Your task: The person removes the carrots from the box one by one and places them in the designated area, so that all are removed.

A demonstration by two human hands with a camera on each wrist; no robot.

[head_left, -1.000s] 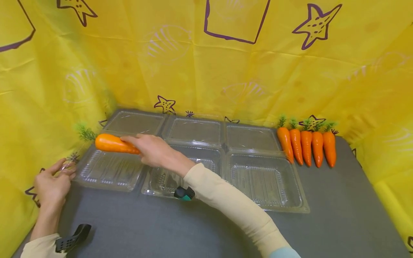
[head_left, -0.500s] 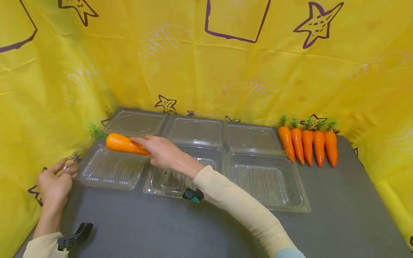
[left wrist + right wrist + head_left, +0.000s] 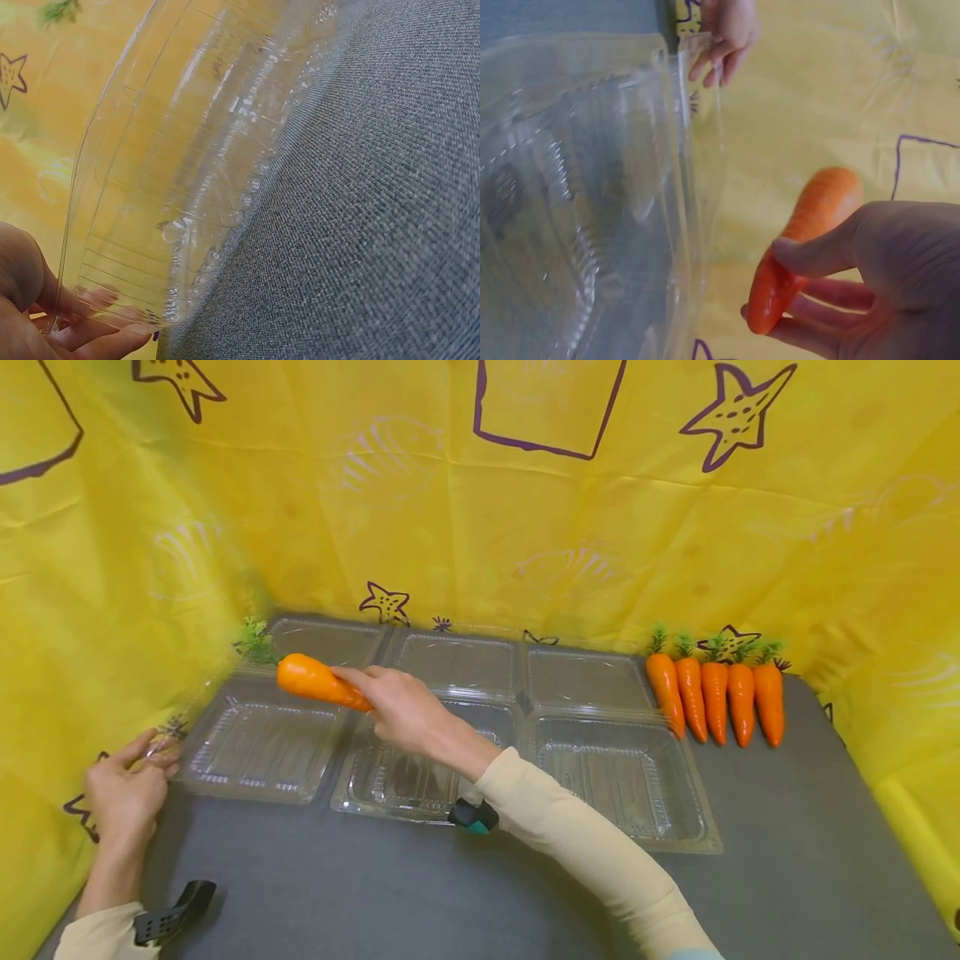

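My right hand point(image 3: 408, 708) grips an orange carrot point(image 3: 311, 678) by its narrow end, held up over the left clear plastic container point(image 3: 262, 752). The carrot's feathery green top points to the far left. In the right wrist view, thumb and fingers pinch the carrot point(image 3: 817, 217) near its tip, beside the container wall. My left hand point(image 3: 127, 789) is at the left container's outer side. In the left wrist view, the fingers of that hand point(image 3: 67, 322) pinch the corner of the clear container point(image 3: 202, 150), whose ribbed base stands on the grey cloth.
Two more clear containers, middle point(image 3: 420, 777) and right point(image 3: 607, 785), stand beside the left one, lids folded back behind them. Several carrots point(image 3: 715, 702) lie in a row at the right. A yellow printed curtain point(image 3: 480, 527) surrounds the grey table point(image 3: 375, 893).
My right hand has moved the carrot rightward and slightly up, away from the left curtain, its leafy end now tilted higher. My left hand has stayed at the container's side.
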